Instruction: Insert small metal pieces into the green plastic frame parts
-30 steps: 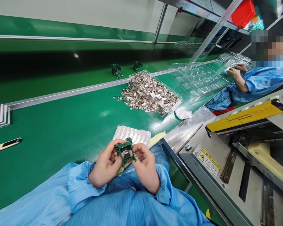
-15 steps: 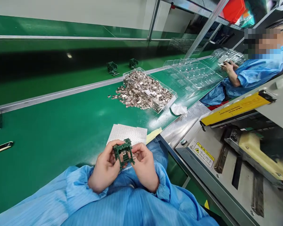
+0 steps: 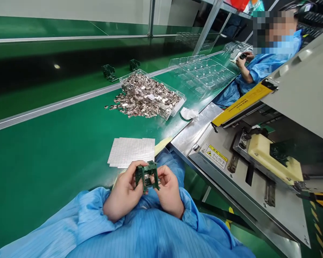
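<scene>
On the right I see a big grey machine [image 3: 239, 200] with a yellow bar [image 3: 243, 104] and a warning label [image 3: 216, 157]. A crumpled white tissue [image 3: 189, 114] lies near the edge of the green table [image 3: 56, 143]. Past it I see a clear tray [image 3: 204, 73]. Farther off I see a worker [image 3: 266, 62] in blue, and something red [image 3: 239, 4] up on a shelf [image 3: 232, 9].

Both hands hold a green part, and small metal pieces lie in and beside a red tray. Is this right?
Not quite: the head view shows a transparent tray, not red. The left hand and right hand hold the green part, and small metal pieces lie in and beside it.
</scene>
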The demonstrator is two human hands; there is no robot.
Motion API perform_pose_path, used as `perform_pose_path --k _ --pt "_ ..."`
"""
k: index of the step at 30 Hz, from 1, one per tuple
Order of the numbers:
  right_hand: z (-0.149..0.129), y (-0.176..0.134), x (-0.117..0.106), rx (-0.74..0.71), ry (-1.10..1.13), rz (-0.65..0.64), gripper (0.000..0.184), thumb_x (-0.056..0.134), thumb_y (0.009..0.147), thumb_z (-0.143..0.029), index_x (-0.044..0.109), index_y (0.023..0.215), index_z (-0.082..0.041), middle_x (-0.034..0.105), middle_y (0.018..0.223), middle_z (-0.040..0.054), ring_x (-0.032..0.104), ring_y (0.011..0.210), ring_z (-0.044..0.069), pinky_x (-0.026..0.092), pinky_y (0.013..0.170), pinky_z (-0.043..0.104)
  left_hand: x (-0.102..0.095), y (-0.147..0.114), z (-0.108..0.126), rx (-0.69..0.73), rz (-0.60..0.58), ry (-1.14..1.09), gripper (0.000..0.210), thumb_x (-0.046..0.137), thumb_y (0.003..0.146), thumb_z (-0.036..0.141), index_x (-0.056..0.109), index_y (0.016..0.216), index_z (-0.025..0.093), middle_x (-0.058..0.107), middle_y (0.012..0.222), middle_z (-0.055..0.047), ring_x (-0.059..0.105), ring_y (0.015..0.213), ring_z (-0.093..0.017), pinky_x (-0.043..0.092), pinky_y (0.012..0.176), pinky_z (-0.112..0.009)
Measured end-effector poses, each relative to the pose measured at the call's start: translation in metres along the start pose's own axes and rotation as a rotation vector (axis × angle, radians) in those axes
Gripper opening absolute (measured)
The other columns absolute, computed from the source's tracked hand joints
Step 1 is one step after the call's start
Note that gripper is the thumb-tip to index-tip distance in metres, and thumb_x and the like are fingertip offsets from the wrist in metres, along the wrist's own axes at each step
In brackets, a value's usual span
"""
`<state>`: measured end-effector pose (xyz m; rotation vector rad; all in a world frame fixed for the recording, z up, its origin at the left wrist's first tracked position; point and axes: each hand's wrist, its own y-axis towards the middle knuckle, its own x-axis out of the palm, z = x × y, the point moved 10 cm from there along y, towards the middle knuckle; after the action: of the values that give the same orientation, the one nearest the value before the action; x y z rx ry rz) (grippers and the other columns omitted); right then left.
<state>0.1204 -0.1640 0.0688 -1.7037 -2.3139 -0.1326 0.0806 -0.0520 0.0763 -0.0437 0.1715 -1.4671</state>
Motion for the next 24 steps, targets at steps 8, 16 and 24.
perform_pose_path --k 8,16,24 --pt "0.019 -0.001 -0.032 0.09 -0.015 -0.084 0.038 0.073 0.083 -0.053 0.058 0.087 -0.018 0.06 0.078 0.002 0.057 0.069 0.016 0.048 0.066 0.025 0.011 0.019 -0.004 -0.035 -0.145 -0.121 0.039 0.056 0.088 0.037 0.041 0.119 0.019 0.061 0.092 -0.004 0.064 0.07 -0.013 0.058 0.064 -0.027" --pt "0.045 0.047 -0.012 0.08 -0.107 -0.255 0.054 0.061 0.084 -0.073 0.063 0.073 -0.019 0.058 0.069 0.0017 0.056 0.066 0.017 0.047 0.065 0.026 -0.026 0.09 0.013 0.067 0.003 -0.262 0.059 0.073 0.071 0.048 0.041 0.11 0.017 0.062 0.108 -0.01 0.067 0.093 -0.022 0.058 0.065 -0.025" --pt "0.052 0.043 -0.013 -0.087 -0.178 -0.156 0.052 0.055 0.093 -0.063 0.058 0.068 -0.018 0.052 0.066 0.0007 0.051 0.064 0.015 0.042 0.063 0.023 -0.027 0.093 -0.002 0.048 0.022 -0.308 0.057 0.074 0.073 0.035 0.042 0.115 0.016 0.062 0.109 -0.009 0.067 0.095 -0.022 0.059 0.066 -0.025"
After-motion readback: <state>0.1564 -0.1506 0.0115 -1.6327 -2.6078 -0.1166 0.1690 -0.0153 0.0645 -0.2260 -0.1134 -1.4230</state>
